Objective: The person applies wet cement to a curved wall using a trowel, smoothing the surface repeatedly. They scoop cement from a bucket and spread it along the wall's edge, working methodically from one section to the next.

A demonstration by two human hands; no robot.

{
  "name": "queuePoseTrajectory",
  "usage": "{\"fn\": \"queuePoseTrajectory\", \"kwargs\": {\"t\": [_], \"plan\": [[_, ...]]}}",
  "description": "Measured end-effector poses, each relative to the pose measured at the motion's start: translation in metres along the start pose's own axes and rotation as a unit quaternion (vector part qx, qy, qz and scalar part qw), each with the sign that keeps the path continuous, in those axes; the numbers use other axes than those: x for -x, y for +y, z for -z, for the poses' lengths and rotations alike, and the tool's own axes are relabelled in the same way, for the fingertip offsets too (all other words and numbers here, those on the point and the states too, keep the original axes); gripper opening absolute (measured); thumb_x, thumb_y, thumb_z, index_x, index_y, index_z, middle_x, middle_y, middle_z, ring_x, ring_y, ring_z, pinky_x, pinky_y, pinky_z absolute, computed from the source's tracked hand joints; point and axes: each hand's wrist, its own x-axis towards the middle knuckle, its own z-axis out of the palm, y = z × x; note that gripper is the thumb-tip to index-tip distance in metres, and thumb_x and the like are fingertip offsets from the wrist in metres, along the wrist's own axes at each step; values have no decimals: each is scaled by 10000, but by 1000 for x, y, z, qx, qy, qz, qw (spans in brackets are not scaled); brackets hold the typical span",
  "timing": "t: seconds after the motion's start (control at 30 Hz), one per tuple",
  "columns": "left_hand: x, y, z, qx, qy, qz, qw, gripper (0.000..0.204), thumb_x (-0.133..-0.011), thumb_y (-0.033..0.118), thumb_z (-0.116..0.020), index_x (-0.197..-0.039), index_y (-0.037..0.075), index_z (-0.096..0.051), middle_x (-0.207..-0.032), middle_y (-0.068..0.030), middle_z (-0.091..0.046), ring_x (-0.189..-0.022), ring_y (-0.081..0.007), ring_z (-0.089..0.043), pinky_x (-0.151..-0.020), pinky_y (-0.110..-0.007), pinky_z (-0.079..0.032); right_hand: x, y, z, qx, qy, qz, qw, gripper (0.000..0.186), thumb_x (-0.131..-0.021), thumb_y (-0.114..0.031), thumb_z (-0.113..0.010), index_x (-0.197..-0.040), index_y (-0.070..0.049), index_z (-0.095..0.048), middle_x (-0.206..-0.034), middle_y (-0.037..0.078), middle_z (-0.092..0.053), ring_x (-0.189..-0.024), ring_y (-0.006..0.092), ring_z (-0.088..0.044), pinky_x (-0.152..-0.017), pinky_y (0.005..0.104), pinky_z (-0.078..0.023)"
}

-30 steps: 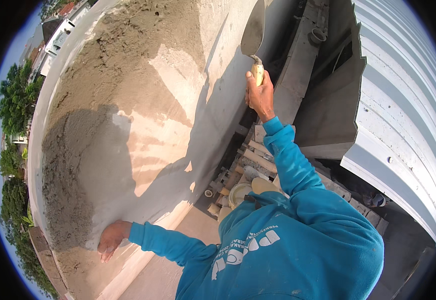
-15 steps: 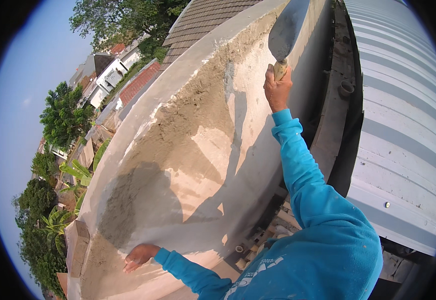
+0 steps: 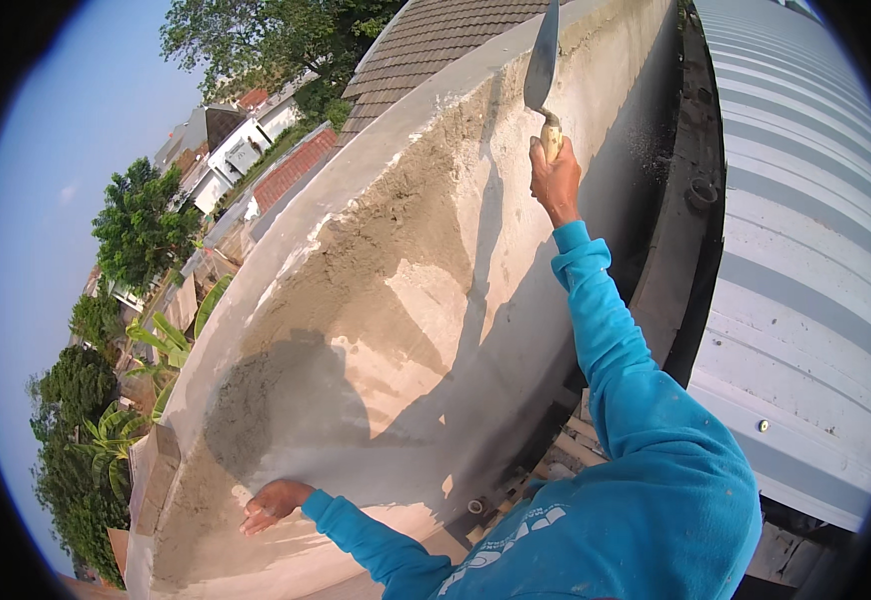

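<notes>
At left, left hand [image 3: 274, 506] with fingers loose, apparently carrying nothing, near rough, probably soft mortar [image 3: 361, 235] on wall [image 3: 608, 105]; contact impossible to tell. Farther right, right hand [image 3: 556, 185] wrapped around handle [image 3: 552, 140] of raised trowel [image 3: 543, 70]: likely light, stiff-bladed, best held there.

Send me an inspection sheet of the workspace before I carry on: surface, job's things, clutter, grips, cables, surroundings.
Surface: curved-looking wall, with rough, darker plaster and lighter patches.
Job's things: trowel, blade toward the picture's top; wall contact unclear.
Clutter: loose pieces below the wall, kind unclear; ring-shaped thing.
Grips: right grip closed around the trowel's handle; left grip open by the wall, contact unclear.
Cables: nothing seen.
Surroundings: corrugated roof at right; trees, tiled roof beyond the wall.
</notes>
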Motion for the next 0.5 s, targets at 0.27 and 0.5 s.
{"fn": "queuePoseTrajectory", "kwargs": {"t": [0.27, 0.5], "plan": [[2, 1, 9, -51, -1, -48, 998, 271, -1028, 102, -435, -1241, -59, -386, -1451, -371, -363, -1370, -506, -349, -1130, -555, -369, -6, 1, -14, 2, -10, -11, 1000, 337, -929, -300, -646, -1017, 7, -537, -753, 204, -655, -620, 292, -649, -612, 415, -518], [10, 24, 19, -94, -21, -100, 990, 230, -1024, 77, -445, -1203, -64, -417, -1431, -383, -390, -1351, -520, -382, -1121, -557, -384, -22, -2, 1, 37, -34, -34, 998, 331, -934, -309, -648, -984, 0, -539, -654, 123, -624, -497, 196, -613, -493, 358, -496]]}}
